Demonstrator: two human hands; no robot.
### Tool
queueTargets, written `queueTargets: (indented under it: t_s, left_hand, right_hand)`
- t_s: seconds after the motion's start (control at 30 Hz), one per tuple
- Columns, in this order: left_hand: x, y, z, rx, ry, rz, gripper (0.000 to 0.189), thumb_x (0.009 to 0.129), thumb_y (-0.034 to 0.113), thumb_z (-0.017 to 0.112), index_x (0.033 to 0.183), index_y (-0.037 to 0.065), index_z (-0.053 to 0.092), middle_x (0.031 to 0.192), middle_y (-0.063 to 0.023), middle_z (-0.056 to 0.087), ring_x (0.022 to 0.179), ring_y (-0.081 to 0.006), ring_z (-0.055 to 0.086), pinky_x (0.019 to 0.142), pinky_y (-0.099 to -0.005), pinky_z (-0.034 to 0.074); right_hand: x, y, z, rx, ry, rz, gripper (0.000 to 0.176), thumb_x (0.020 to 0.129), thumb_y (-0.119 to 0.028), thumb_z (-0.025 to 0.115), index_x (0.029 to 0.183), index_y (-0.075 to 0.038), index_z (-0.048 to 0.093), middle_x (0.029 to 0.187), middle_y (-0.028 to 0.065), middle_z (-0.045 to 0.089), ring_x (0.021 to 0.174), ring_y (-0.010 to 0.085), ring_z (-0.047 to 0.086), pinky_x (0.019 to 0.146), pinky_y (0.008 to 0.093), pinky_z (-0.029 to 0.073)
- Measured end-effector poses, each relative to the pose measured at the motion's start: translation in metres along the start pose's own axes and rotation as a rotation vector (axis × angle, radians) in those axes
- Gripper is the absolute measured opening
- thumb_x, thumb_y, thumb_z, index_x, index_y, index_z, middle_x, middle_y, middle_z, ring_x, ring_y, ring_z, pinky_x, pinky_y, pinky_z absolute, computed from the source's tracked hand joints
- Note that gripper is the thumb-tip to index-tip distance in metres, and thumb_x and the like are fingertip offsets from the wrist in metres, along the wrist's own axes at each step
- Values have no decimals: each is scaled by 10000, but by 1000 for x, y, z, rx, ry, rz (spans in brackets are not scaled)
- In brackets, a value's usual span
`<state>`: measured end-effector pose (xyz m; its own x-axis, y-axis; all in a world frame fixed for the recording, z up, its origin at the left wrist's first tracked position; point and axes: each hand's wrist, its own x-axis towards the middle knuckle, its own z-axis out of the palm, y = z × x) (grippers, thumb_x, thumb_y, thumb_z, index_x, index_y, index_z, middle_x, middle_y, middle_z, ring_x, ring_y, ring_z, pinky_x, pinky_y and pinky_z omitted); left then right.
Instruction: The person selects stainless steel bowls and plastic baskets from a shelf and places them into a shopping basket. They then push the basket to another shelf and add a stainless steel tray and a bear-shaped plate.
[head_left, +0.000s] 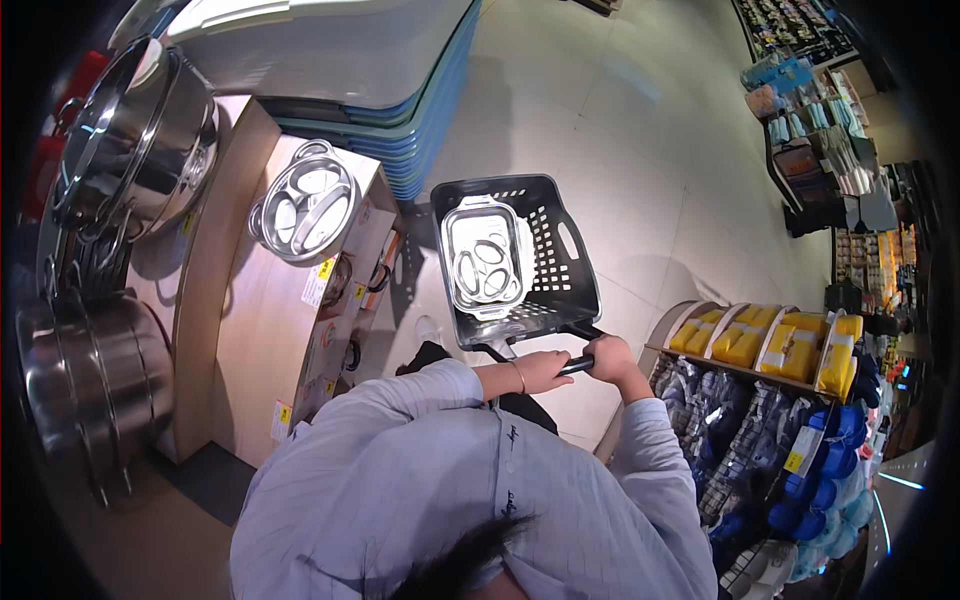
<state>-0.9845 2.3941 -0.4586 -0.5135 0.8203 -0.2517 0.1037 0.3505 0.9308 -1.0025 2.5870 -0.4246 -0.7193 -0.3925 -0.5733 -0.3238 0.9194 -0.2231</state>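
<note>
A dark grey shopping basket with perforated walls hangs in front of me, close to the middle of the view. Its black handle is gripped by both of my hands. My left hand, with a thin bracelet at the wrist, closes around the handle's left part. On the right end, my right hand has its fingers wrapped round the same handle. Inside the basket lies a shiny metal tray with side handles, and a smaller metal piece with oval compartments sits within it.
To the left, a wooden shelf carries a divided metal dish and large steel pots. Stacked plastic storage boxes stand beyond it. At right is a display rack with yellow packs and blue goods. Pale floor tiles lie ahead.
</note>
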Motion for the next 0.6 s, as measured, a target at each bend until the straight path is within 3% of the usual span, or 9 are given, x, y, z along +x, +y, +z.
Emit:
queueTargets:
  t_s: [0.17,0.23,0.27,0.3,0.4,0.43,0.47,0.53,0.6]
  left_hand:
    - [12,0,1,-158,-55,9,368,828,306,517,979,-11,403,854,-206,529,781,-341,550,684,-398,427]
    - [12,3,4,-235,-72,25,374,834,298,512,999,-15,387,885,-210,523,792,-337,548,695,-393,423]
    - [13,4,3,-265,-103,18,379,841,290,504,1022,-16,372,907,-212,517,809,-334,548,713,-387,421]
    - [15,5,2,-322,-120,28,380,841,283,505,1037,-13,370,941,-218,506,856,-335,542,746,-383,416]
    - [33,-2,9,-514,-211,40,433,835,250,521,1125,-15,339,1069,-217,446,1007,-313,481,854,-363,372]
    - [41,-5,16,-525,-269,92,478,837,230,515,1194,-9,303,1127,-224,418,1069,-317,439,896,-364,346]
    - [47,-5,23,-567,-229,86,499,836,219,513,1220,-2,284,1159,-221,407,1094,-323,420,920,-363,333]
    - [64,-12,51,-590,-142,160,538,818,188,523,1248,-3,263,1188,-222,407,1107,-323,414,934,-363,326]
    - [70,-18,58,-822,22,372,543,784,136,547,1250,-6,307,1214,-183,428,1123,-281,411,951,-353,321]
  right_hand:
    - [11,12,-18,-33,-162,-67,164,555,-283,630,600,-125,618,668,73,594,689,287,552,639,364,457]
    - [14,10,-29,-87,-383,-91,246,543,-344,684,656,-130,637,713,58,602,712,278,549,660,362,454]
    - [21,15,-31,-50,-579,-55,446,534,-446,720,879,-175,645,816,45,621,805,239,569,739,360,446]
    - [26,19,-37,-42,-589,-55,446,534,-446,720,879,-175,645,816,45,621,805,239,569,739,360,446]
    - [59,36,-49,392,-808,43,749,548,-462,745,1160,-111,492,968,117,602,848,216,579,757,342,449]
    - [78,44,-39,736,-730,296,699,584,-436,736,1118,-48,506,953,128,604,792,236,586,707,325,463]
    - [95,42,-41,712,-487,393,636,631,-417,712,1093,-30,509,916,133,604,748,242,586,675,316,468]
    - [130,34,-25,354,-45,455,430,706,-302,649,1025,-42,525,923,145,590,841,294,578,749,368,459]
    - [161,20,-5,113,0,476,375,739,-241,599,1041,-41,502,949,164,582,871,323,566,747,397,466]
